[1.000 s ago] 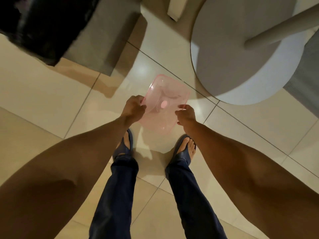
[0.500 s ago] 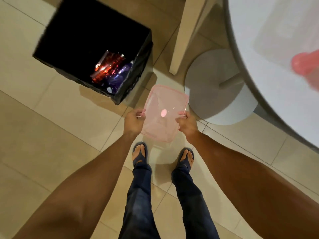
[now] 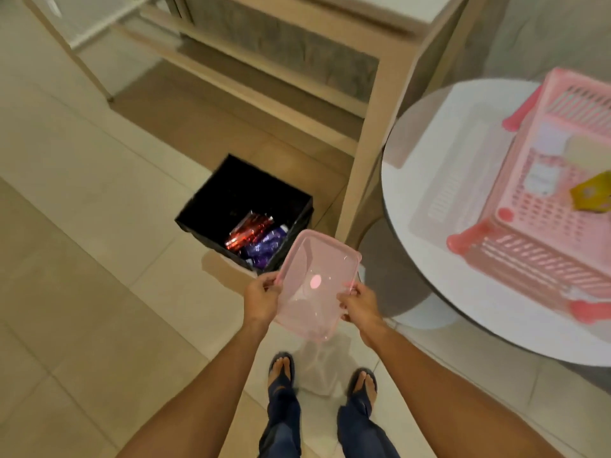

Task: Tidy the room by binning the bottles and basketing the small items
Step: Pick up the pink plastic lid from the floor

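Note:
I hold a translucent pink plastic lid (image 3: 314, 259) flat in front of me, above the floor. My left hand (image 3: 263, 299) grips its left edge and my right hand (image 3: 358, 304) pinches its right edge. Just beyond the lid stands a black bin (image 3: 205, 206) on the floor, with a red bottle (image 3: 248, 231) and a purple bottle (image 3: 264, 247) inside. A pink slatted basket (image 3: 542, 226) sits on the round white table (image 3: 429, 259) at the right, holding a yellow item (image 3: 591, 196) and a pale card-like item.
A beige wooden shelf unit (image 3: 363, 160) stands behind the bin, its leg between bin and table. The table's grey round base (image 3: 393, 279) sits on the tiled floor beside my right hand. My feet in sandals are below the lid.
My view has tilted up from the floor: the bin, then the table top and pink basket, have come into sight. Both hands keep holding the pink lid.

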Tool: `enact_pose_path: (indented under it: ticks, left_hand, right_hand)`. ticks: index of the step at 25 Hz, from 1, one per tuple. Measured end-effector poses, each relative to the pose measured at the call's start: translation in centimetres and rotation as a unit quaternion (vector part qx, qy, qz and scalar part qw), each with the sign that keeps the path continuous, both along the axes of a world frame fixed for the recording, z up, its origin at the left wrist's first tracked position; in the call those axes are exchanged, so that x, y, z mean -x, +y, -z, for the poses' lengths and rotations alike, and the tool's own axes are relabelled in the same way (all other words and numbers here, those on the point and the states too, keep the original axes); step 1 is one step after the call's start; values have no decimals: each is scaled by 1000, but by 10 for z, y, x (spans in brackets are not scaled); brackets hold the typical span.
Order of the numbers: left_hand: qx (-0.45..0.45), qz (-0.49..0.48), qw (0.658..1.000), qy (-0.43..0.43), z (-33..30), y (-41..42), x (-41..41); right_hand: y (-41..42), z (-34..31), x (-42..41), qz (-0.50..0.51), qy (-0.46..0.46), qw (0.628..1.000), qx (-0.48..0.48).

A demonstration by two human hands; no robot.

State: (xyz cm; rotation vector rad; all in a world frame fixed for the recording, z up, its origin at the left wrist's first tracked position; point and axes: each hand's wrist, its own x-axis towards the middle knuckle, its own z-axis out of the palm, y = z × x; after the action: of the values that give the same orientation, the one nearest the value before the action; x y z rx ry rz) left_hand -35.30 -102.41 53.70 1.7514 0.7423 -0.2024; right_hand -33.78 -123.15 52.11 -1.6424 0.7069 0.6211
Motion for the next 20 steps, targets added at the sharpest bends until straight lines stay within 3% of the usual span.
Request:
enact_pose_path:
  ticks: [11, 20]
  left_hand:
    - [71, 19, 990, -119, -120, -6, -17]
    - [117, 142, 966, -183, -178, -28, -68]
  right_hand:
    - [-9, -148, -24, 56, -150, 987, -28]
    - [-34, -208, -14, 172, -228, 958, 1]
